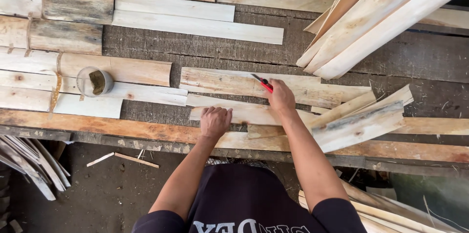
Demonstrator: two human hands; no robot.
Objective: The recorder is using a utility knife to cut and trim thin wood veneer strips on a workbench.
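Head view, looking straight down on a rough dark workbench (146,42) laid with pale split-wood slats. At the far left, weathered slats (63,37) lie side by side in rows, flat and parallel, which reads as sorted stock kept out of the working area. Just right of them a small clear round container (95,81) with something brownish inside sits on top of the slats, near but clear of the hands. Toward the middle, the left hand (215,121) lies palm down on a short pale slat (244,114) at the bench's near edge, fingers curled over and pressed onto the wood rather than wrapped around it; the pose looks like a hold-down that keeps the piece from sliding. Just to its right, the right hand (281,98) is closed around a red-handled utility knife (264,84), whose tip points up and left onto the longer slat (234,82) lying directly behind the short one. Whether the blade touches that wood cannot be told. Farther right, loose slats (359,120) lie at angles over the bench edge, and a bundle of long pale boards (371,18) slants in from the upper right corner, apart from both hands.
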